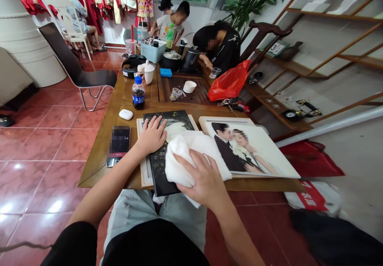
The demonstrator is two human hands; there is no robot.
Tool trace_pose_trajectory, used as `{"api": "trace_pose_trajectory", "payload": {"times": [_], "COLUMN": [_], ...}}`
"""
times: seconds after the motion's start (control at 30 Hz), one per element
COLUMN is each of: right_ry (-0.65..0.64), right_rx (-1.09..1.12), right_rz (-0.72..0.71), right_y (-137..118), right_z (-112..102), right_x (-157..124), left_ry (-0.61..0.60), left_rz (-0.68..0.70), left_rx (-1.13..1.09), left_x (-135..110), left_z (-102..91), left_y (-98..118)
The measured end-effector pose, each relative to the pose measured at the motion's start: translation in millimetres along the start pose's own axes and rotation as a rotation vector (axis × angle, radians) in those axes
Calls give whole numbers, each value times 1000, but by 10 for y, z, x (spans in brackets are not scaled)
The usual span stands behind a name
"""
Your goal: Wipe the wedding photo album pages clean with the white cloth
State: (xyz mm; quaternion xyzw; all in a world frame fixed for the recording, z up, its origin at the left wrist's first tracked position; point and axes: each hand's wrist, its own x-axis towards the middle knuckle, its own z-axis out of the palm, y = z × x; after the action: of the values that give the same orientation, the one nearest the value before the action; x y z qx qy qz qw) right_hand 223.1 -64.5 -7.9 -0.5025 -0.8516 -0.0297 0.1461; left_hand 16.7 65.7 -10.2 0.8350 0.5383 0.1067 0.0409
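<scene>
My right hand [202,174] grips a bunched white cloth [184,154] that lies over the right part of a dark photo album [158,174]. The cloth hides much of the cover and spreads toward a framed wedding photo [236,150] on the right. Flat on the album's upper left part rests my left hand [152,134], fingers spread, holding nothing. Under the album shows the pale edge of a frame [145,174].
Left of the album are a phone [119,142], a white earphone case [126,114] and a cola bottle [138,93]. Farther back stand a kettle [190,60], a blue basket [153,51] and a red plastic bag [229,84]. Several people sit beyond; shelves [317,74] flank the right.
</scene>
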Motion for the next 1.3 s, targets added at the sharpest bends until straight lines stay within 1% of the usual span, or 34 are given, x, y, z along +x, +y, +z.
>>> {"api": "trace_pose_trajectory", "payload": {"times": [0.07, 0.13, 0.2, 0.3, 0.4, 0.5, 0.57, 0.7, 0.83, 1.0, 1.17, 1.3], "right_ry": [19, 30, 28, -1, -36, -71, -82, -70, -83, -129, -188, -177], "right_rx": [-28, -36, -26, 23, 83, 125, 131, 78, 13, -17, 0, 0], "right_rz": [27, 30, 18, -26, -87, -116, -95, -8, 4, -9, 42, 54], "right_y": [66, 55, -30, -236, -413, -446, -380, -137, 114, 386, 614, 730], "right_z": [-10, -11, 3, 42, 71, 60, 29, -45, -70, -22, 31, 86], "right_x": [-24, -24, 0, 68, 143, 188, 192, 191, 312, 715, 1198, 1465], "left_ry": [1, 5, 16, 24, 4, -26, -32, -3, 13, -2, -30, -12], "left_rz": [0, 0, 2, 10, -6, -16, -7, 13, 12, 12, 23, 14], "left_rx": [-5, -8, -8, 1, 21, 36, 36, 8, -9, -8, 1, -5], "left_x": [-9, -11, -6, 20, 64, 87, 77, 27, 5, 15, 18, 20], "left_z": [-4, 4, 22, 63, 99, 103, 85, 40, 22, 1, -11, 12], "left_y": [8, 4, -9, -40, -71, -84, -80, -55, -37, -34, -37, -50]}}
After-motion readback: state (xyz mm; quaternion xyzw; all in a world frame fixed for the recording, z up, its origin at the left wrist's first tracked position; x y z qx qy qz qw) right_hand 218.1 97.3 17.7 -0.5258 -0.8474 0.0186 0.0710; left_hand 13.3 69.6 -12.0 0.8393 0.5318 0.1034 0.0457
